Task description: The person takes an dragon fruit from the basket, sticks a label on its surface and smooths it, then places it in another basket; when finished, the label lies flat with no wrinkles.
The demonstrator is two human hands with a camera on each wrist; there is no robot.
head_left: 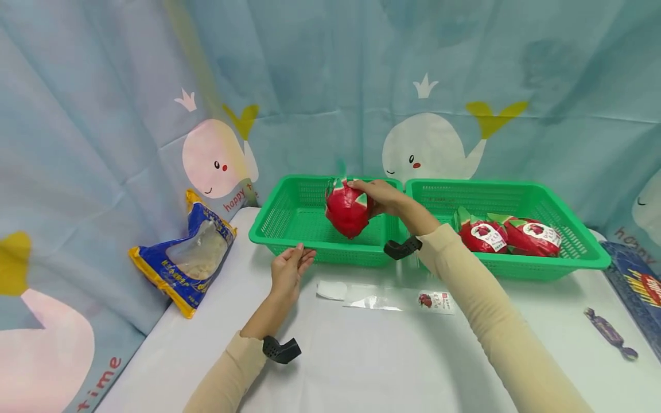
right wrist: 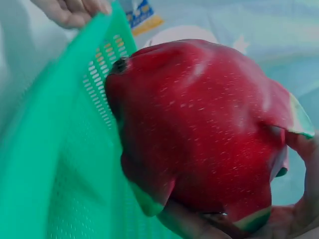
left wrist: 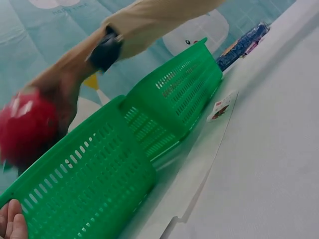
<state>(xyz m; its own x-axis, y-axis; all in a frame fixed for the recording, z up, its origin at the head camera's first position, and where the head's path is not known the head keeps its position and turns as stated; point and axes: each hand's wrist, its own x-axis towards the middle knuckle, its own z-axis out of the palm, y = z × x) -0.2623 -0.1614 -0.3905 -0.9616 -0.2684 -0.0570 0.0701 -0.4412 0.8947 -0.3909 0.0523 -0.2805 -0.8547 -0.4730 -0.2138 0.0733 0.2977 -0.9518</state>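
My right hand [head_left: 381,198] grips a red dragon fruit [head_left: 347,211] with green-tipped scales and holds it over the left green basket [head_left: 279,244]. In the right wrist view, the fingers wrap the scaly end of this dragon fruit [right wrist: 199,129], and no label shows on its visible side. The fingers of my left hand [head_left: 290,269] pinch the front rim of that basket; its fingertips [left wrist: 14,219] show at the rim in the left wrist view. Two dragon fruits with white labels, one on the left [head_left: 482,236] and one on the right [head_left: 532,236], lie in the right green basket [head_left: 542,268].
A clear strip with a dragon fruit sticker [head_left: 436,301] lies on the white table [head_left: 361,355] before the baskets. At the left stands a blue and yellow bag [head_left: 191,255]. A purple wrapped candy [head_left: 611,334] and a dark blue packet [head_left: 637,281] lie at the right.
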